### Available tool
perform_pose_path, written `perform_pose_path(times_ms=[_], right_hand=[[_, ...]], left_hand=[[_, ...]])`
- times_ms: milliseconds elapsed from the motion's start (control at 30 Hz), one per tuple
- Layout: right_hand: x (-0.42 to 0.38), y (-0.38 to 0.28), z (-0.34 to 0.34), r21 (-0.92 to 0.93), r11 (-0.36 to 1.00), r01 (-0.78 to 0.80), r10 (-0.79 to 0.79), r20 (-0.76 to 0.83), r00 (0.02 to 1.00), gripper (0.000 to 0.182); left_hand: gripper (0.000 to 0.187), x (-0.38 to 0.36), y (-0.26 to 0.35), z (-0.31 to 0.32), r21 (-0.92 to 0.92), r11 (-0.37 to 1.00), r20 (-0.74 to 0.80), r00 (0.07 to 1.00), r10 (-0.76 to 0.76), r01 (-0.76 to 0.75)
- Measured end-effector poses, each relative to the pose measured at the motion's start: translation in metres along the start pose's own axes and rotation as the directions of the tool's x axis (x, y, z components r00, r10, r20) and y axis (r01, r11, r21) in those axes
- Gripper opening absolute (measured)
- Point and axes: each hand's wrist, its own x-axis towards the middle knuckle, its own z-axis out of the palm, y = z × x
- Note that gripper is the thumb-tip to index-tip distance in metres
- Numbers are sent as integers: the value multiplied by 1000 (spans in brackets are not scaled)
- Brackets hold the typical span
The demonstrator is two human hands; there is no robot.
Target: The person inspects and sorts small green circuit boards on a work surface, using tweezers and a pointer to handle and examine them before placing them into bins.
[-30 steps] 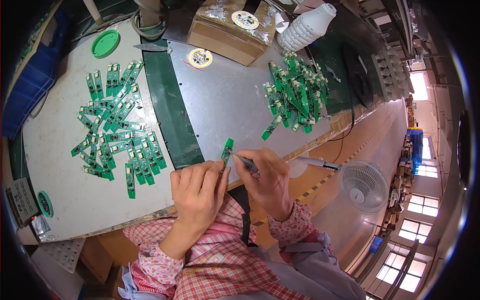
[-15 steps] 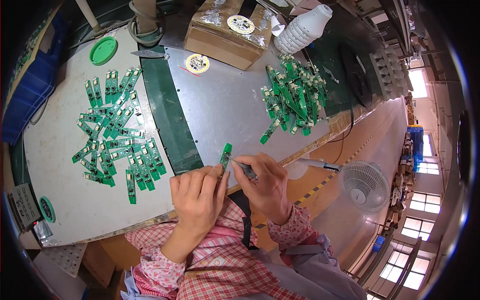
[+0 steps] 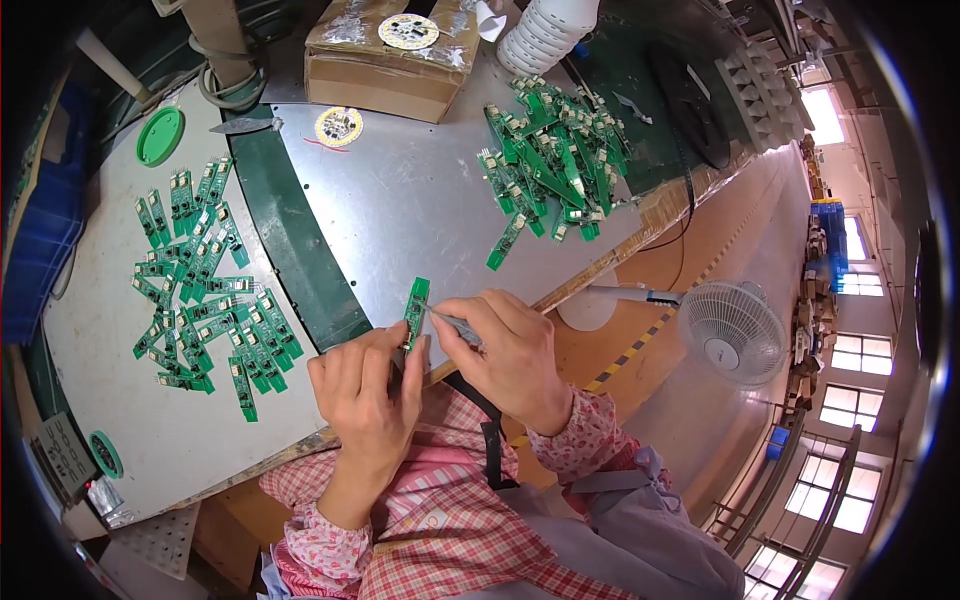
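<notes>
Between the thumb and fingers of my left hand [image 3: 368, 390] is a narrow green circuit board [image 3: 417, 298], its far end pointing away from me over the table edge. My right hand [image 3: 512, 355] grips grey tweezers [image 3: 458, 327], whose tip is at the board's right side; whether it touches a part cannot be made out. Left of my hands, similar circuit boards [image 3: 207, 322] lie spread on a pale board. Beyond my hands, a heaped pile of the same boards [image 3: 560, 160] sits on the metal sheet.
A cardboard box [image 3: 385, 85] stands at the back, with a round LED board [image 3: 408, 31] on top. Another round LED board [image 3: 338, 126] lies before it. White stacked cups [image 3: 545, 35] stand beside the box. A fan [image 3: 728, 332] is off to the right.
The view has shifted, so the table things appear further left. The held board's component face shows more now, and the tweezers remain beside it.
</notes>
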Motion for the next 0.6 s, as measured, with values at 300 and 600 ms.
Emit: perform_pose_path(times_ms=[300, 600], right_hand=[[0, 3, 3, 8, 999, 32, -32, -5, 999, 17], [1, 2, 3, -11, 999, 41, -41, -5, 999, 17]], left_hand=[[26, 0, 1, -1, 8, 1000, 6, 1000, 3, -4], [26, 1, 0, 1, 25, 999, -5, 1000, 23, -23]])
